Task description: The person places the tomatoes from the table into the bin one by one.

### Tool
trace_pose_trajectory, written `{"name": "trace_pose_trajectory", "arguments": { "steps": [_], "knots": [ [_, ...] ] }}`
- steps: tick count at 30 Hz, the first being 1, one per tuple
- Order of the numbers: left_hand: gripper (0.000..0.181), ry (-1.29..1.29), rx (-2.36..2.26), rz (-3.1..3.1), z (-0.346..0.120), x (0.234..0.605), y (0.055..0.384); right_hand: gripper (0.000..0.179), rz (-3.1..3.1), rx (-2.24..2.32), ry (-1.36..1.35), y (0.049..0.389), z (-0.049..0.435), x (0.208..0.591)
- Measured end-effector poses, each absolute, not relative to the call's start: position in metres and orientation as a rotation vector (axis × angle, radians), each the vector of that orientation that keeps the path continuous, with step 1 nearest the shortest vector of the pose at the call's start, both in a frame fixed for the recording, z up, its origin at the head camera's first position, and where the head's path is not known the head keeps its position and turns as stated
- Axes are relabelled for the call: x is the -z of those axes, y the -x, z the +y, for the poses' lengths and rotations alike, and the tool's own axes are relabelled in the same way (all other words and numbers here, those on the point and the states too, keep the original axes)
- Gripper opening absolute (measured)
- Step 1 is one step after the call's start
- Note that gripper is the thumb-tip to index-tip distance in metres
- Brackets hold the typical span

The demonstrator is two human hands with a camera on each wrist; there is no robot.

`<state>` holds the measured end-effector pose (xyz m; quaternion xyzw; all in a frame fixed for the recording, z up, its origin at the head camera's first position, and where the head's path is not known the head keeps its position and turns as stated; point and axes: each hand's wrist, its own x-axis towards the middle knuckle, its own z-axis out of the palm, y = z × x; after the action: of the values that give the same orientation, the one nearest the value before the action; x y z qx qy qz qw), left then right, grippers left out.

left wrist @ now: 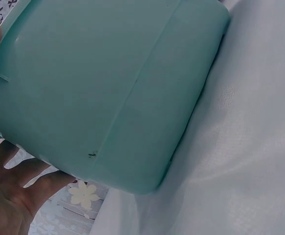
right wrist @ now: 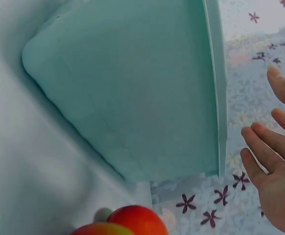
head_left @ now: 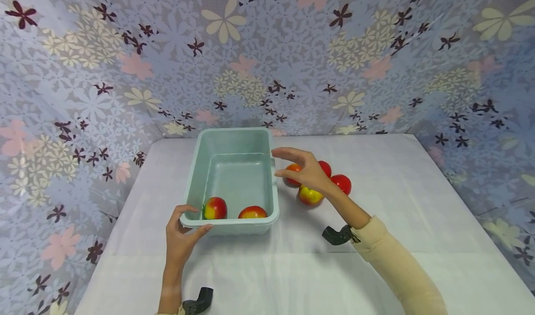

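A pale green plastic tub (head_left: 240, 229) stands on the white-covered table, with two red-and-yellow fruits, one (head_left: 216, 208) at the near left and another (head_left: 253, 212) at the near right inside. My left hand (head_left: 177, 236) grips the tub's near left corner, thumb along the front rim and fingers at the left side. Beside the right rim, my right hand (head_left: 307, 168) holds nothing, its thumb and fingers spread apart. In the right wrist view, that hand (right wrist: 279, 181) shows a gap from the tub's rim (right wrist: 221, 98). Under and around it lie several fruits, partly hidden by it.
To the right of the tub sit a yellow-and-red fruit (head_left: 310, 195), a red fruit (head_left: 342, 183) and others close together. A floral-patterned cloth (head_left: 301, 92) rises behind the table's back edge and along both sides.
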<state>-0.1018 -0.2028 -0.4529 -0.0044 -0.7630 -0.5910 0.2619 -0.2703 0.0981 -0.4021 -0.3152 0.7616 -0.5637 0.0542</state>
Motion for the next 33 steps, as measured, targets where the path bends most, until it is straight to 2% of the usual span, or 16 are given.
{"name": "trace_pose_trajectory", "arguments": {
  "steps": [11,19,33],
  "knots": [
    [0.046,-0.024,1.591,-2.069,-0.213,0.471,0.109,0.050,2.329,1.879,0.817,0.257,0.142,0.417],
    [0.050,-0.001,1.563,-2.057,-0.217,0.474,0.109,0.051,2.432,1.795,0.734,0.249,0.167,0.448],
    [0.050,0.047,1.520,-2.075,-0.215,0.479,0.110,0.062,2.408,1.798,0.686,0.238,0.189,0.491]
  ]
}}
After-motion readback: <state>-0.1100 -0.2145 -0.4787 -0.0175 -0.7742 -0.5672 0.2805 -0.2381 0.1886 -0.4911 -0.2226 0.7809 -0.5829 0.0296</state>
